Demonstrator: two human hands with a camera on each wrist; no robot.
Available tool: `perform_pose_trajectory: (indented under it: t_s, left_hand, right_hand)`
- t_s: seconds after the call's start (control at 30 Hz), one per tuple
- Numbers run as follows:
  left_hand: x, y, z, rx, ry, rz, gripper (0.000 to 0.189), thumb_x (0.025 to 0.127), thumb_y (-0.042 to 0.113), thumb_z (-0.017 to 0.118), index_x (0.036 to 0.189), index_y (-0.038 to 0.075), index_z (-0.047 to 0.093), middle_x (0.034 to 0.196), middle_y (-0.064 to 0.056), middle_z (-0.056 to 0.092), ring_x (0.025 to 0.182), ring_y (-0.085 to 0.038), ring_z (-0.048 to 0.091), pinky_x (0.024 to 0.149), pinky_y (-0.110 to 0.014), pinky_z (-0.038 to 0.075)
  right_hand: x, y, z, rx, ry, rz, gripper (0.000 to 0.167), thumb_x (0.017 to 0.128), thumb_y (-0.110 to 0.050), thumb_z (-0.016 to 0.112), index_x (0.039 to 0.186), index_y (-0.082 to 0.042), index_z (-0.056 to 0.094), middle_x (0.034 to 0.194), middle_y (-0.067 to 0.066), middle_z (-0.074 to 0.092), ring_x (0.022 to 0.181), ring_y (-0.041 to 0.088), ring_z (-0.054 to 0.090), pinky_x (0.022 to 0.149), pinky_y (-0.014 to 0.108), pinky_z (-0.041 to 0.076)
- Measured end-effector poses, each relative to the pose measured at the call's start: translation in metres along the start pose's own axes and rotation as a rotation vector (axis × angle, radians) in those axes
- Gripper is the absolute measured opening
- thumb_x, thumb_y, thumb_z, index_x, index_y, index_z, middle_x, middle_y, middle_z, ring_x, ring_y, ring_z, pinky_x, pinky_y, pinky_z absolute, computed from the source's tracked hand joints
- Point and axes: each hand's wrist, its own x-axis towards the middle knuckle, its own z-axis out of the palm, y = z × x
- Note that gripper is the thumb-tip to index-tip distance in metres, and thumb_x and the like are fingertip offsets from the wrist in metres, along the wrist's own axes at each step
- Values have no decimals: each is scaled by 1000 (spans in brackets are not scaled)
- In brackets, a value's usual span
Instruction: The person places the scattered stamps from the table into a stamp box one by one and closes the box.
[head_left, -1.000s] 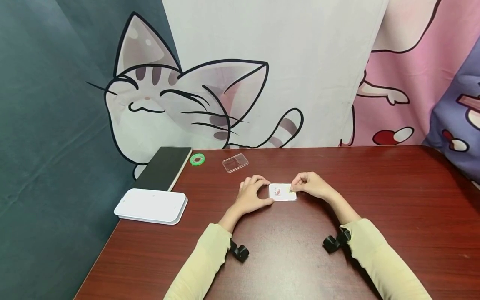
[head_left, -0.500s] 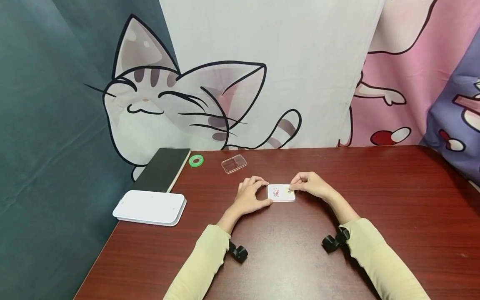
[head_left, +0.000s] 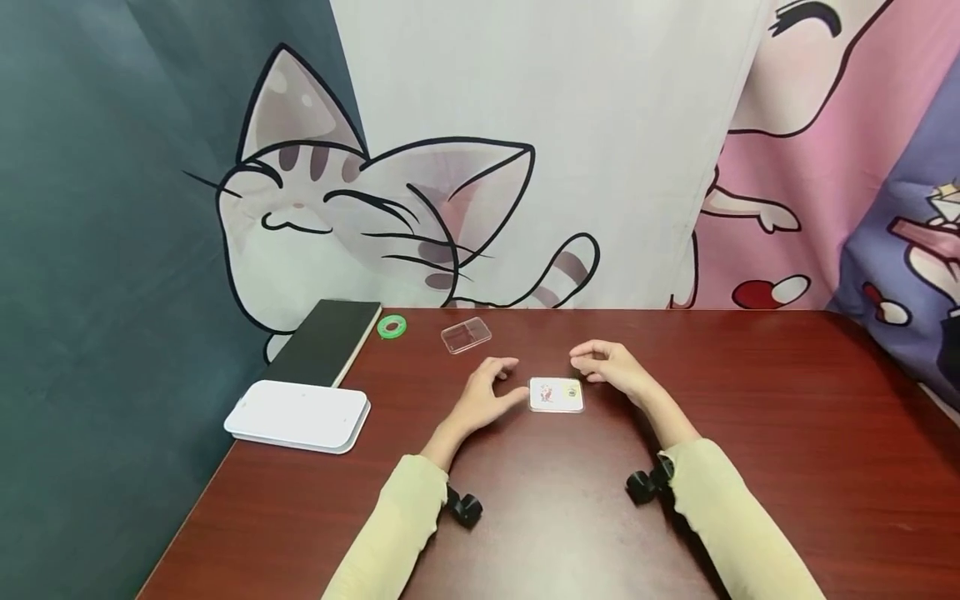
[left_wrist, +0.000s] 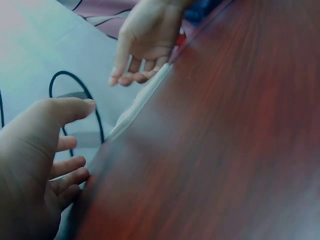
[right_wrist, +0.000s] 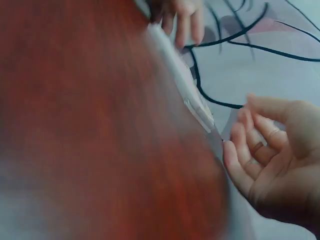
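Observation:
A small flat white case (head_left: 556, 395) with rounded corners lies on the dark red table in the head view. Its top bears a reddish figure (head_left: 547, 392) on the left and a small yellow sticker (head_left: 572, 391) on the right. Just left of the case is my left hand (head_left: 483, 398), its thumb tip close to the near edge and its fingers relaxed. My right hand (head_left: 611, 367) hovers past the far right corner, fingers loosely bent, holding nothing. Seen edge-on, the case (right_wrist: 177, 75) lies between both hands in the right wrist view.
Behind the case sits a clear plastic lid (head_left: 466, 335) or shallow box. A green tape roll (head_left: 392, 326) is beside a black notebook (head_left: 322, 342). A white rounded case (head_left: 297, 415) overlaps the notebook's near end. A printed cat curtain (head_left: 600, 150) hangs along the table's back edge.
My right hand has let go of the yellow sticker, which stays on the case, and has lifted off and back. My left fingers have come away from the case's left edge.

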Motion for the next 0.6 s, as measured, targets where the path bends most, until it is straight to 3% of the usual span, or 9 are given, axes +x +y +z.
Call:
perform_pose_trajectory:
  t_s: [0.17, 0.27, 0.37, 0.47, 0.6]
  left_hand:
    - [7, -10, -24, -47, 128, -20, 49, 85, 21, 74, 126, -1, 59, 120, -19, 62, 102, -34, 61, 92, -46, 49]
    - [13, -20, -42, -34, 246, -65, 48, 83, 20, 76, 124, -2, 61, 118, -22, 62, 102, -37, 60, 90, -47, 49]
    - [16, -31, -59, -4, 344, -129, 46, 81, 17, 77, 121, -2, 63, 112, -24, 61, 99, -38, 58, 88, -47, 46]
    - [17, -38, -71, 43, 356, -182, 46, 81, 17, 77, 121, -1, 62, 113, -24, 60, 102, -37, 57, 89, -46, 45]
    - [17, -46, -80, 47, 297, -229, 58, 81, 20, 77, 130, -2, 55, 125, -25, 55, 114, -38, 51, 98, -50, 42]
  right_hand:
    - [21, -19, 10, 14, 38, -66, 46, 94, -19, 63, 131, 7, 55, 126, 26, 62, 91, -2, 62, 94, 39, 53]
    - [35, -35, 24, 23, 35, -75, 45, 94, -15, 63, 133, 6, 54, 132, 29, 57, 90, -5, 61, 100, 47, 49]
    - [47, -50, 42, 37, 21, -72, 46, 93, -13, 64, 134, 4, 54, 132, 28, 58, 97, 3, 63, 102, 50, 47]
    - [58, -61, 59, 70, -9, -43, 48, 92, -13, 64, 136, 3, 52, 135, 25, 57, 113, 19, 64, 104, 48, 46]
    - [74, -67, 77, 124, -28, 14, 50, 94, -11, 63, 140, 2, 49, 139, 24, 54, 129, 31, 54, 108, 47, 43]
